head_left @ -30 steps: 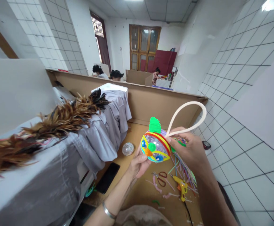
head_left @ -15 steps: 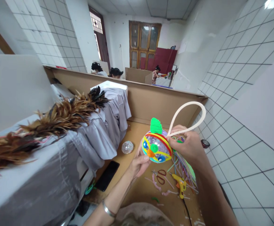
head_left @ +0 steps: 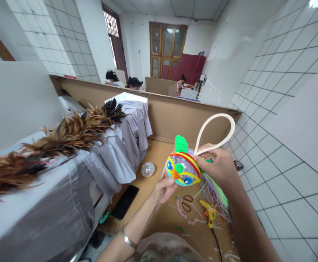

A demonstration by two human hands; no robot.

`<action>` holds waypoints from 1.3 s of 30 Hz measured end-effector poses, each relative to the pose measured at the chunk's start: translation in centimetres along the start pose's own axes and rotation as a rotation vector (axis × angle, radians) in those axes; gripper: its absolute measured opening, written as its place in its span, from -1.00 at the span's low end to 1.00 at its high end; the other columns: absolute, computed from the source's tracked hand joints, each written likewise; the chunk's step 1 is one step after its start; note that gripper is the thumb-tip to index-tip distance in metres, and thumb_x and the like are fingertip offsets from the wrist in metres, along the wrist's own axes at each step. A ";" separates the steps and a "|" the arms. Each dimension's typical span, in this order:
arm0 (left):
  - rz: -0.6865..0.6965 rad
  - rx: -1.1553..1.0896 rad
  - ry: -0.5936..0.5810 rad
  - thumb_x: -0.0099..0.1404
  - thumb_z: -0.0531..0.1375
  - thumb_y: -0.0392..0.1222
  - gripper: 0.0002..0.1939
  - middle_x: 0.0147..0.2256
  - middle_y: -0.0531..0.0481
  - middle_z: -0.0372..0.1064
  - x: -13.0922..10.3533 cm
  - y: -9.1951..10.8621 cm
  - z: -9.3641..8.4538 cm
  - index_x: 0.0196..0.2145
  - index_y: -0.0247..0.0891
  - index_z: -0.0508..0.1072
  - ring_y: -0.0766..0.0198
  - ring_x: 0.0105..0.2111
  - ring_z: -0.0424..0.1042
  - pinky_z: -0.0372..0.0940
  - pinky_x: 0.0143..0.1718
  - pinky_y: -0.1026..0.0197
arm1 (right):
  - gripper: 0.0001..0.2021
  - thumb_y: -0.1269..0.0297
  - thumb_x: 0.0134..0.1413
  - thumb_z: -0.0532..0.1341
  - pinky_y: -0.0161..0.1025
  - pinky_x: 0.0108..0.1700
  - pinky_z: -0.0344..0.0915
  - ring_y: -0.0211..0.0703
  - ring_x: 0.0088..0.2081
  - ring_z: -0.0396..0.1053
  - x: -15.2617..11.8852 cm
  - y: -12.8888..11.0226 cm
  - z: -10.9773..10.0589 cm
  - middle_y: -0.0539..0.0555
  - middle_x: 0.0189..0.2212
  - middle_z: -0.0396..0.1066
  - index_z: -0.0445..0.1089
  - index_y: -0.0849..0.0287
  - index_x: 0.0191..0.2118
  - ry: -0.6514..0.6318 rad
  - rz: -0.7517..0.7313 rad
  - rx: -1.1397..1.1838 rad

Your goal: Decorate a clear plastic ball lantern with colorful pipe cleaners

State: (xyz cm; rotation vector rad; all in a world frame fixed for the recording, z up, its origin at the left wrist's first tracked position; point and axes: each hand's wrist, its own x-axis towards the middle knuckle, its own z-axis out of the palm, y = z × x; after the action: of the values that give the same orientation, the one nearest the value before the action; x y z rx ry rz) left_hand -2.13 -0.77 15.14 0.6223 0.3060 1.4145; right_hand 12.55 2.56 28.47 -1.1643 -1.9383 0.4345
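A round clear craft ball (head_left: pixel 185 166) is decorated as a face, with blue eyes, an orange beak, yellow and red bands and a green leaf-shaped crest (head_left: pixel 181 144). My left hand (head_left: pixel 165 187) grips it from its lower left side, thumb near the beak. Beside the ball's upper right, my right hand (head_left: pixel 216 162) pinches the base of a white loop (head_left: pixel 232 128), which stands up above the fingers. Thin pastel strips (head_left: pixel 215 194) spread out below my right hand.
On the brown table (head_left: pixel 159 218) lie red-handled scissors (head_left: pixel 186 203), a yellow glue gun (head_left: pixel 210 213), a clear ball (head_left: pixel 148 169) and a black phone (head_left: pixel 125 202). Brown feathers (head_left: pixel 74 133) rest on grey cloth (head_left: pixel 99 167) at left. People sit beyond the cardboard wall (head_left: pixel 175 116).
The decorated ball and my left hand have shifted slightly right. The white loop has moved a little left and up, still in my right hand.
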 end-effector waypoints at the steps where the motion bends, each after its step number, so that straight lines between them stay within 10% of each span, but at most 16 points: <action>1: 0.001 0.000 0.002 -0.13 0.40 -0.13 -0.20 -0.02 -0.14 0.45 0.1 0.0 0.0 0.11 -0.19 0.32 -0.13 0.09 0.36 0.21 0.16 -0.16 | -0.85 0.19 -0.07 0.27 -0.11 -0.21 0.37 -0.02 -0.30 0.49 -0.1 0.0 -0.2 0.08 -0.40 0.56 0.52 0.14 -0.44 0.010 -0.003 -0.009; 10: 0.008 -0.048 0.046 -0.10 0.41 -0.13 -0.27 -0.13 -0.11 0.48 0.3 0.2 -0.5 0.06 -0.20 0.35 -0.10 0.03 0.40 0.14 0.18 -0.26 | -0.74 0.13 -0.03 0.30 -0.04 -0.06 0.37 -0.02 -0.15 0.46 -3.4 1.3 -1.0 0.11 -0.20 0.52 0.50 0.12 -0.21 0.274 0.097 0.070; 19: 0.050 -0.040 0.074 -0.07 0.40 -0.14 -0.25 -0.08 -0.14 0.46 0.8 -0.2 -0.7 0.10 -0.22 0.31 -0.11 0.09 0.35 0.14 0.19 -0.24 | -0.39 0.07 -0.08 0.36 -0.04 -0.06 0.40 -0.05 -0.09 0.46 -8.1 6.4 5.0 0.19 0.06 0.39 0.25 0.04 0.13 0.098 0.285 0.393; 39: 0.042 0.171 0.076 0.17 0.27 0.15 -0.42 0.08 -0.12 0.38 0.4 0.0 -1.9 0.07 -0.16 0.42 0.06 0.05 0.35 0.25 0.05 0.07 | -0.40 0.09 -0.13 0.37 -0.01 -0.10 0.44 0.01 -0.14 0.50 -7.2 8.2 5.7 0.19 -0.13 0.53 0.35 0.17 0.08 0.155 0.325 0.489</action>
State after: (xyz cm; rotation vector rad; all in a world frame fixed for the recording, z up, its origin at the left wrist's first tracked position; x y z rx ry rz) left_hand -3.09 0.07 13.63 0.7193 0.4804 1.4640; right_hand 14.49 1.26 16.45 -1.1427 -1.4013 0.9049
